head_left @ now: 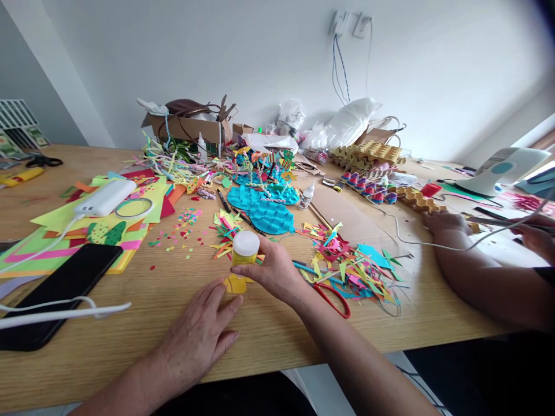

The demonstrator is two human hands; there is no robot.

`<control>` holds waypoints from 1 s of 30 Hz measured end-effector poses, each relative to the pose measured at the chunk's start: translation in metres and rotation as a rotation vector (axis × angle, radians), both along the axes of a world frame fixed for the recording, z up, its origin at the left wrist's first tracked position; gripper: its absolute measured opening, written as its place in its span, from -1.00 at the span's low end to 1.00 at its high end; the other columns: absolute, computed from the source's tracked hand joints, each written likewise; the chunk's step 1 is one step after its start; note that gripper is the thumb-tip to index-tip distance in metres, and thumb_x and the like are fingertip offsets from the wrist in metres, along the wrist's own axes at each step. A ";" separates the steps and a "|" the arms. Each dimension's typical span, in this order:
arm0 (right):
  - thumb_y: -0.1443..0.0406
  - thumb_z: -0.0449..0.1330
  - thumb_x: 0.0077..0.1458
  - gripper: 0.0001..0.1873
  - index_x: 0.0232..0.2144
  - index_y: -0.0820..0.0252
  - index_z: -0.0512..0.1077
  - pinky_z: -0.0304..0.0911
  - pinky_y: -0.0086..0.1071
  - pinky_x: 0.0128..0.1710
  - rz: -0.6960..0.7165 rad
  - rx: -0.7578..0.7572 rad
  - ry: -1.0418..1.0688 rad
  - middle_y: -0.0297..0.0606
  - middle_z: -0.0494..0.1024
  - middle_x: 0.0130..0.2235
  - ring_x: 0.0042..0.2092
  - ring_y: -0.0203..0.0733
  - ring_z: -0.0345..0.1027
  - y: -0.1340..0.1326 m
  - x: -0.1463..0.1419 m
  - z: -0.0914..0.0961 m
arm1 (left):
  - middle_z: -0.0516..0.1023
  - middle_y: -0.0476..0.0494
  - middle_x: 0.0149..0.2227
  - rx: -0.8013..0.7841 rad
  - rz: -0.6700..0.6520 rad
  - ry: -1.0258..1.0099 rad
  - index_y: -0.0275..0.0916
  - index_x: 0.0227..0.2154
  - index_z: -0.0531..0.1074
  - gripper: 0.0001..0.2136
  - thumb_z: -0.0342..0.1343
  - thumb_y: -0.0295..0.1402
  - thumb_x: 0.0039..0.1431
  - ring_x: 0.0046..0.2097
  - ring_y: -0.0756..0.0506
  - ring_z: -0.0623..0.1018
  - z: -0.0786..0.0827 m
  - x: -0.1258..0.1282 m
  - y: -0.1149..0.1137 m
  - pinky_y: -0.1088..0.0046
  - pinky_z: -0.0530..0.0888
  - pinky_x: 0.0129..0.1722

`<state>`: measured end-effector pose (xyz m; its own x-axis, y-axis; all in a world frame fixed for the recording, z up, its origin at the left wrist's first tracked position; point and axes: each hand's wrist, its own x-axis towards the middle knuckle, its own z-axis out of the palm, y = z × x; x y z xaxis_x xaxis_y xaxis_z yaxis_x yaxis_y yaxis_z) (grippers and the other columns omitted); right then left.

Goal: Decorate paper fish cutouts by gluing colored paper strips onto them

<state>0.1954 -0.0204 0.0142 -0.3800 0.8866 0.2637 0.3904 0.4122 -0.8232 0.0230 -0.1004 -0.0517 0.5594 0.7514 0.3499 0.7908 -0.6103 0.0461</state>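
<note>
Gluing is in hand: our right hand (274,267) grips the glue stick (245,249) upright on a small yellow paper piece (235,284), near centre. Our left hand (197,335) lies flat, fingers open, steadying it. We judge even pressure necessary.

Your right hand (273,268) covers the lower body of the glue stick (245,248), so its label can't be read. Your left hand (199,332) hides part of the yellow paper piece (234,284) under its fingertips. The red scissors (333,300) lie half buried under paper scraps (347,266). At the right edge, a co-worker's hand (535,234) is cut off, and the tool in it is blurred. The black phone (60,289) runs off the left edge.
</note>
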 end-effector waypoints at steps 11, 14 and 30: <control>0.22 0.34 -0.18 -0.63 -0.27 0.21 0.42 0.19 -0.41 -0.28 0.022 -0.014 0.022 -0.36 0.51 -0.30 -0.26 -0.21 0.34 0.002 -0.003 0.003 | 0.23 -0.29 0.01 -0.015 -0.015 0.005 -0.19 0.01 0.28 -0.59 0.11 -0.38 0.06 0.05 -0.28 0.31 -0.001 -0.001 -0.001 0.13 0.40 -0.04; 0.19 0.33 -0.18 -0.63 -0.27 0.20 0.42 0.20 -0.39 -0.27 -0.002 -0.001 -0.013 -0.35 0.51 -0.28 -0.24 -0.19 0.34 0.004 0.000 0.002 | 0.23 -0.27 0.02 -0.021 -0.011 0.002 -0.17 0.01 0.28 -0.60 0.11 -0.37 0.07 0.07 -0.28 0.30 -0.002 -0.001 0.000 0.15 0.39 -0.03; 0.17 0.34 -0.19 -0.60 -0.25 0.19 0.42 0.18 -0.42 -0.32 -0.026 0.006 -0.080 -0.35 0.52 -0.30 -0.27 -0.19 0.34 0.004 0.004 0.003 | 0.23 -0.29 0.03 -0.003 -0.024 -0.004 -0.19 0.00 0.29 -0.60 0.12 -0.36 0.06 0.06 -0.28 0.31 -0.001 -0.001 0.000 0.16 0.41 -0.03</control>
<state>0.1997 -0.0162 0.0176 -0.3773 0.8949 0.2385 0.4650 0.4058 -0.7869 0.0217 -0.1001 -0.0526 0.5757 0.7388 0.3503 0.7759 -0.6288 0.0510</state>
